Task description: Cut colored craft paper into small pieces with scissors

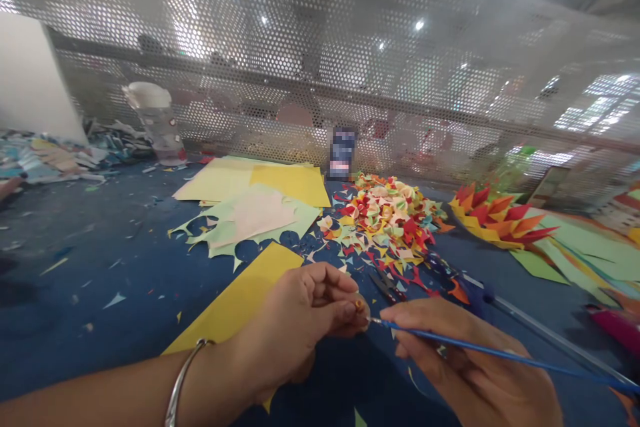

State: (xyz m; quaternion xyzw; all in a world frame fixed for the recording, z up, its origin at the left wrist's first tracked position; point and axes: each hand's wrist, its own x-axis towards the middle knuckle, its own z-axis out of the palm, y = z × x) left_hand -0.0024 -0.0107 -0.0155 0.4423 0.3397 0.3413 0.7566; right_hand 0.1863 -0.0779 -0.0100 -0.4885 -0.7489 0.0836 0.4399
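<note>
My left hand (pixel 320 307) is closed, with a small rolled piece of yellow-orange paper (pixel 359 305) pinched at its fingertips. In my right hand (pixel 465 360) is a thin blue-handled tool (pixel 450 340), held like a pen. Its silvery tip points left and reaches my left fingertips, close to the paper roll; whether the two touch I cannot tell. A yellow paper sheet (pixel 240 297) lies partly under my left forearm. Just beyond my hands rests a pair of small dark scissors or snips (pixel 384 285), partly hidden by paper scraps.
A heap of small coloured paper pieces (pixel 395 213) lies ahead. Cut green paper (pixel 225 240) and yellow sheets (pixel 295 180) are left of it, red-orange pointed paper petals (pixel 500 217) right. A phone (pixel 343 153) and a lidded cup (pixel 157 123) stand by the perforated metal panel (pixel 280 67).
</note>
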